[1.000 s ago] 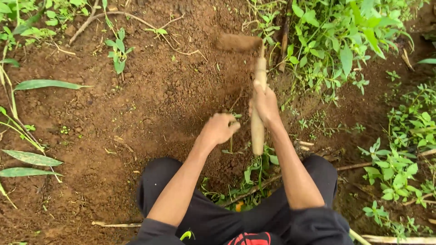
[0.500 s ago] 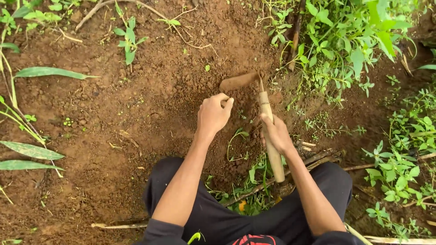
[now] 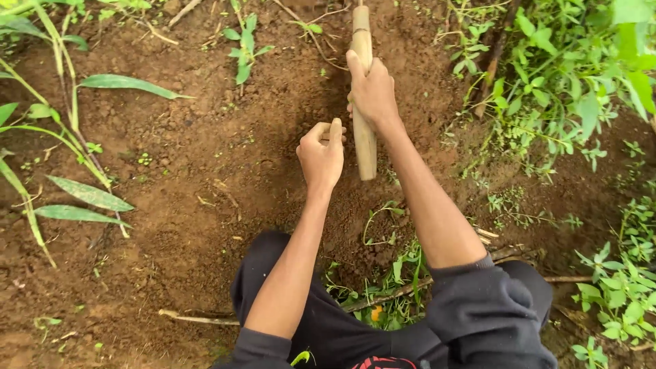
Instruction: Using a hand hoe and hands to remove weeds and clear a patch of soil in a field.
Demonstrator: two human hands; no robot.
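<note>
One head view only. Stiff, solid, fairly light by the look: pale wooden handle (image 3: 363, 102), smooth, round, slanting over bare brown soil (image 3: 205, 171). Right hand (image 3: 372, 92) clamped mid-shaft; best gripped there. Left hand (image 3: 321, 156) loosely curled just beside the butt end, perhaps touching. Head end cropped above the grip.

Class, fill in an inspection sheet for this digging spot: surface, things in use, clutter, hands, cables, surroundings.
Surface: bare brown soil, loose and crumbly.
Things in use: wooden handle; its far end runs out of frame.
Clutter: thin sticks by the knees, a few weeds.
Hands: right hand gripping the wooden handle; left hand loosely curled beside it, whether it touches cannot be told.
Cables: nothing seen.
Surroundings: leafy green plants at right, long-leaved stalks at left.
</note>
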